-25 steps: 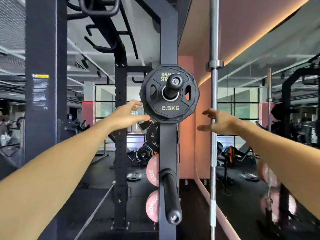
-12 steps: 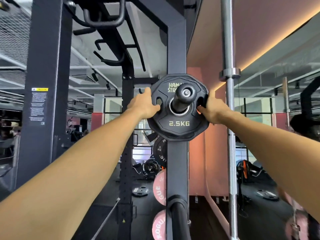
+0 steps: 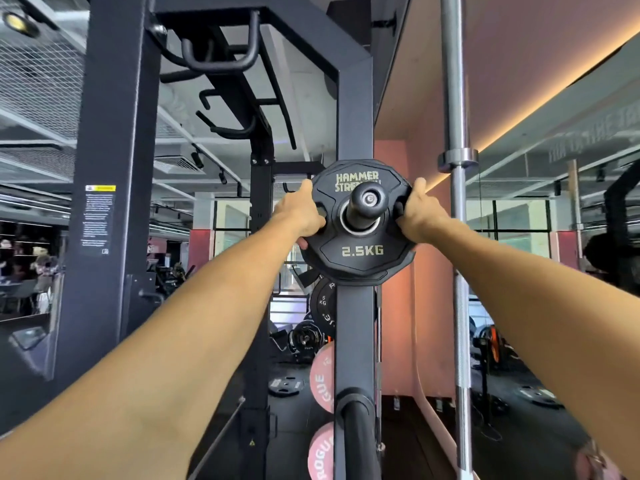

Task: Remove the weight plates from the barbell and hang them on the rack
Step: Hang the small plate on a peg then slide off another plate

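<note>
We grasp the 2.5KG plate (image 3: pixel 360 251) between both hands: left grip (image 3: pixel 303 216) clasps its left edge, right grip (image 3: pixel 417 213) its right, while it hangs on the rack peg (image 3: pixel 367 202).

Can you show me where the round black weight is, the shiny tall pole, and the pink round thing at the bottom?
weight plate (image 3: pixel 362 251), head view, on its 2.5KG lettering.
silver bar (image 3: pixel 454 81), head view, on its upper shaft.
pink plate (image 3: pixel 320 452), head view, on its lettered face.
</note>
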`<move>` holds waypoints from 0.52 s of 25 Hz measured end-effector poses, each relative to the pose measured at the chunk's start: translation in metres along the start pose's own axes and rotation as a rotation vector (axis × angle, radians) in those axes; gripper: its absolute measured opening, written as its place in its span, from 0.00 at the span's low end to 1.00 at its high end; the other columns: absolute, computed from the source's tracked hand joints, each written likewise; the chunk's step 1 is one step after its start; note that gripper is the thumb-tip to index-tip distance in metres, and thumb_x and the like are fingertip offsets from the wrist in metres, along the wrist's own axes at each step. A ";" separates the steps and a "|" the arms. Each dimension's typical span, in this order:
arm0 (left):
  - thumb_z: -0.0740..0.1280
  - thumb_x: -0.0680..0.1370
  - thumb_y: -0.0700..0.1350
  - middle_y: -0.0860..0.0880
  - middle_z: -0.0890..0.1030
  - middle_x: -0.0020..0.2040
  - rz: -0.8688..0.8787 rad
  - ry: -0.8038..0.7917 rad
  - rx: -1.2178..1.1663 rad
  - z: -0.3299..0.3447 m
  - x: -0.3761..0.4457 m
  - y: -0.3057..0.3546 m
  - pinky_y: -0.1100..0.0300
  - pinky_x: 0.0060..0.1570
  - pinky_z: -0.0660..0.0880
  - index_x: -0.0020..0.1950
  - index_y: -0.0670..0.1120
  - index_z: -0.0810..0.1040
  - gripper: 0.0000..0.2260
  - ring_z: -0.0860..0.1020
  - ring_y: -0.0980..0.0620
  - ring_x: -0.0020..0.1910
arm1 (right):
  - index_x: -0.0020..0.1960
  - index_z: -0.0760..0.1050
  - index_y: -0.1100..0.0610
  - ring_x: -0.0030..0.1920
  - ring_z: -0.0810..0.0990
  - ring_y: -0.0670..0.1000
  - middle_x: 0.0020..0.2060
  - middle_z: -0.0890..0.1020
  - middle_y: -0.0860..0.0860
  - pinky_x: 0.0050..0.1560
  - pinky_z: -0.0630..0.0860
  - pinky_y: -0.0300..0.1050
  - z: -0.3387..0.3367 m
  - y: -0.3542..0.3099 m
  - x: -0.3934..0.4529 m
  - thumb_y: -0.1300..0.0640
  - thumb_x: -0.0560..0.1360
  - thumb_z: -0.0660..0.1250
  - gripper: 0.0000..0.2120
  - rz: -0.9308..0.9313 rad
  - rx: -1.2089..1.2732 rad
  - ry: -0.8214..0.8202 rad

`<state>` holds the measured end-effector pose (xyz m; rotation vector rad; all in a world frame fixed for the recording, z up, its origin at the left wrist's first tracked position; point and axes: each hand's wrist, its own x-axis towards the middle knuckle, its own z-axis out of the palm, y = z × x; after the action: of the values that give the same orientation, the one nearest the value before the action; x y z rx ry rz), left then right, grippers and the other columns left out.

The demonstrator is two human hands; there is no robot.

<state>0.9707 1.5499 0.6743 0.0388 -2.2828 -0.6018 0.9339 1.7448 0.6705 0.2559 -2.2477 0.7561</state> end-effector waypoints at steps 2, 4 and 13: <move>0.67 0.77 0.40 0.41 0.75 0.53 0.012 -0.005 -0.062 -0.011 -0.014 0.001 0.46 0.39 0.82 0.60 0.47 0.63 0.17 0.82 0.39 0.38 | 0.59 0.55 0.60 0.49 0.72 0.63 0.56 0.74 0.67 0.50 0.69 0.55 -0.016 -0.004 -0.013 0.63 0.78 0.58 0.14 -0.022 0.026 -0.016; 0.68 0.76 0.40 0.39 0.77 0.53 0.044 0.006 -0.078 -0.023 -0.031 0.005 0.43 0.49 0.80 0.58 0.46 0.61 0.17 0.79 0.37 0.48 | 0.63 0.55 0.61 0.48 0.72 0.62 0.56 0.74 0.67 0.51 0.70 0.56 -0.033 -0.007 -0.031 0.63 0.78 0.60 0.18 -0.021 0.052 -0.027; 0.66 0.75 0.40 0.41 0.76 0.44 0.146 0.154 -0.057 -0.078 -0.092 0.017 0.43 0.46 0.79 0.59 0.45 0.64 0.16 0.79 0.36 0.45 | 0.55 0.60 0.60 0.54 0.76 0.67 0.57 0.76 0.65 0.48 0.70 0.55 -0.076 -0.024 -0.095 0.61 0.76 0.60 0.11 -0.047 0.027 0.125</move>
<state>1.0921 1.5521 0.6667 -0.1047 -2.0977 -0.5669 1.0550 1.7660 0.6565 0.2667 -2.1080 0.7571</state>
